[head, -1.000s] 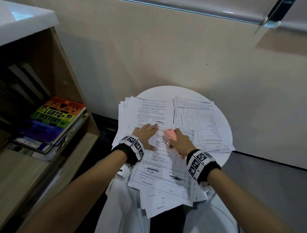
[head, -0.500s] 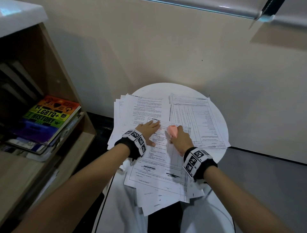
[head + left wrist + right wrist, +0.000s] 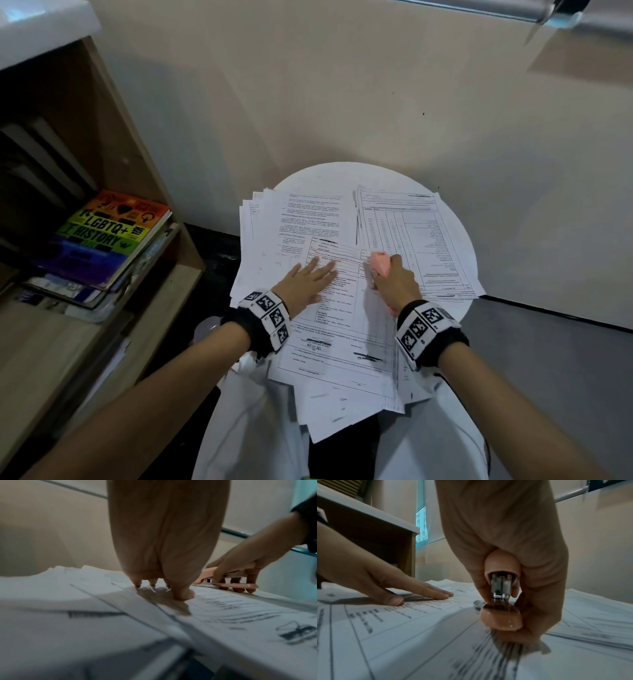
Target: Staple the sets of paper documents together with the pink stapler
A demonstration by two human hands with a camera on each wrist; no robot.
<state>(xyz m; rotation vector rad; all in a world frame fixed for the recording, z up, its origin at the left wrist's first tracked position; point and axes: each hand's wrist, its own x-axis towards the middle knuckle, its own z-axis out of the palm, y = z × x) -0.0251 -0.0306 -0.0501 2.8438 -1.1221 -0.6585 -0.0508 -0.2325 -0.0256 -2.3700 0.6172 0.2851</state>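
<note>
A pink stapler (image 3: 381, 263) (image 3: 228, 580) (image 3: 501, 597) lies along the right edge of the top printed document (image 3: 342, 315) (image 3: 402, 622), near its upper right corner. My right hand (image 3: 394, 284) (image 3: 243, 566) (image 3: 513, 547) grips the stapler, fingers wrapped under it. My left hand (image 3: 308, 279) (image 3: 164, 547) (image 3: 388, 585) lies flat on the same document, fingers straight and pressing the sheets down. Whether the paper sits inside the stapler's mouth I cannot tell.
Several paper stacks (image 3: 298, 226) cover a small round white table (image 3: 342, 174), another stack (image 3: 411, 240) at the right. A wooden bookshelf (image 3: 144, 164) with a rainbow-covered book (image 3: 109, 229) stands at the left. A beige wall rises behind.
The head view has shifted slightly. Both hands stay in nearly the same place on the document, the stapler still at its top right corner.
</note>
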